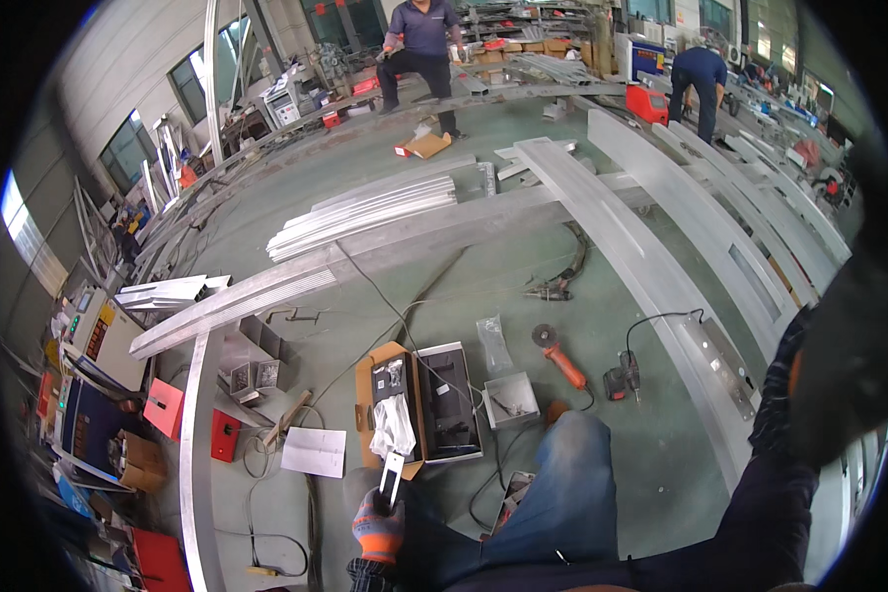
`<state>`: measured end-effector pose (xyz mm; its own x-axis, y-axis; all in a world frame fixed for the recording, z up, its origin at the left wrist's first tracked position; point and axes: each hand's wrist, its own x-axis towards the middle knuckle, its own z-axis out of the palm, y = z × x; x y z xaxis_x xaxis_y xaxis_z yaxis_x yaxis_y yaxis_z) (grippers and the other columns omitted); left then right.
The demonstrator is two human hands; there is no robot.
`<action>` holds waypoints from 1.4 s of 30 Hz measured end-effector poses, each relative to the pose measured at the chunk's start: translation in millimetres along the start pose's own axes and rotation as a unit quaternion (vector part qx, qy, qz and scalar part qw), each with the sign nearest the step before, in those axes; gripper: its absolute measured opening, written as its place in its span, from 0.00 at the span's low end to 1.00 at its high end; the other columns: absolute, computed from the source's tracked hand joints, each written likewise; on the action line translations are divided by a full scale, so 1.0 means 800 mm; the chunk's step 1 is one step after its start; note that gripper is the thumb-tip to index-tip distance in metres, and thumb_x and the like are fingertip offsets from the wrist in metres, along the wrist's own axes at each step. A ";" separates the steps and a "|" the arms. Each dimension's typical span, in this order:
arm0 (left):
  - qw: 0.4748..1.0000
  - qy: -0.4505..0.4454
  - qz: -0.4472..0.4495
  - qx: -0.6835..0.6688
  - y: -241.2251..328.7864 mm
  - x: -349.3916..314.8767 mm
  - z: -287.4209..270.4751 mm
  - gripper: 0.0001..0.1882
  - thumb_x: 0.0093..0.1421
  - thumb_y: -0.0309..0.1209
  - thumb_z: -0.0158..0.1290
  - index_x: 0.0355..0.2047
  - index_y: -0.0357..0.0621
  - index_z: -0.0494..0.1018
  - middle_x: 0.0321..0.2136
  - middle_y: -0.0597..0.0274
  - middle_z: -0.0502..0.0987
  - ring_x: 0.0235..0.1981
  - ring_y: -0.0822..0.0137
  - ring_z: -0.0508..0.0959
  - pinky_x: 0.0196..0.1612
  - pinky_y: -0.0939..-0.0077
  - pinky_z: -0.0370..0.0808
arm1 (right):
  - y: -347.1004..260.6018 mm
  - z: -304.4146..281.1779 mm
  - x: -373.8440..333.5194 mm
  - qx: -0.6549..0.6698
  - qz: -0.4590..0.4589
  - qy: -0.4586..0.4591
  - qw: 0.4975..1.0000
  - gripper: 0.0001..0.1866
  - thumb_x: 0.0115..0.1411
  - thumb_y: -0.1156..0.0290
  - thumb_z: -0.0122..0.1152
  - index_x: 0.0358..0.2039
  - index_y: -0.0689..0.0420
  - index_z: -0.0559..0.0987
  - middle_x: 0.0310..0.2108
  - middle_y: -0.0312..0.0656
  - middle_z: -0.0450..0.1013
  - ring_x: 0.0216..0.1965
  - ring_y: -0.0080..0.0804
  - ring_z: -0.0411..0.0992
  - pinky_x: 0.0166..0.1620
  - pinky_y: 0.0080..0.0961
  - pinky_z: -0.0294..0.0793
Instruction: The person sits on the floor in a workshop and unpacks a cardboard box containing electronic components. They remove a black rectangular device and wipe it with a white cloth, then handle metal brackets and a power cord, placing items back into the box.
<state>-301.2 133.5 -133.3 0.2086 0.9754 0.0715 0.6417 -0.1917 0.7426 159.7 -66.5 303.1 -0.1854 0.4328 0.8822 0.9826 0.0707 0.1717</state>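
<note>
My left hand (378, 528), in a grey and orange glove, is closed around a small silver metal piece (392, 476) with a dark slot. It is held upright in front of an open cardboard box (367, 419) with white plastic wrapping (393, 426) and metal parts inside. Against that box lies an open white-edged box with a black tray (448, 405). My right hand (844, 365) is raised at the far right, very close to the camera, dark and blurred. Its fingers cannot be made out, nor whether it holds anything.
An orange angle grinder (562, 365), a cordless drill (623, 378) and a grey parts box (511, 400) lie ahead on the floor. Long metal beams (622, 237) run along the right, and another beam (405, 235) crosses ahead. Cables trail between. Two people (419, 39) (699, 79) are farther off.
</note>
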 end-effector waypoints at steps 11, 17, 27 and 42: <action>0.981 -0.064 -0.041 0.177 0.079 -0.053 -0.064 0.17 0.60 0.42 0.61 0.39 0.41 0.76 0.29 0.52 0.79 0.29 0.60 0.79 0.34 0.65 0.76 | 0.145 0.087 -0.044 -0.158 0.216 -0.285 0.921 0.31 0.55 0.71 0.67 0.58 0.66 0.70 0.51 0.50 0.74 0.55 0.40 0.72 0.61 0.38 0.68; 0.995 0.038 0.031 0.091 0.065 -0.038 -0.035 0.13 0.57 0.35 0.64 0.36 0.39 0.77 0.24 0.58 0.79 0.25 0.62 0.78 0.34 0.70 0.76 | 0.137 0.109 -0.039 -0.127 0.208 -0.294 0.924 0.31 0.55 0.71 0.67 0.58 0.66 0.70 0.52 0.50 0.73 0.56 0.40 0.72 0.61 0.37 0.68; 0.999 0.000 0.034 -0.037 0.017 0.014 0.014 0.15 0.53 0.27 0.65 0.40 0.41 0.76 0.26 0.62 0.79 0.27 0.69 0.78 0.33 0.73 0.74 | 0.164 0.092 -0.057 -0.153 0.196 -0.276 0.928 0.31 0.55 0.71 0.66 0.59 0.66 0.70 0.53 0.51 0.73 0.56 0.40 0.72 0.60 0.37 0.68; 0.994 -0.080 0.002 -0.069 0.053 -0.012 -0.017 0.21 0.54 0.24 0.61 0.49 0.35 0.72 0.34 0.55 0.81 0.34 0.68 0.79 0.40 0.72 0.75 | 0.166 0.042 -0.044 -0.174 0.180 -0.268 0.930 0.32 0.54 0.71 0.66 0.59 0.66 0.69 0.54 0.51 0.73 0.57 0.40 0.71 0.60 0.35 0.69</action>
<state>-285.5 117.7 -93.4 0.3333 0.9425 -0.0239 0.5353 -0.1684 0.8277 297.5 -42.5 280.0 0.2791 0.7653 0.5800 0.8991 -0.4204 0.1220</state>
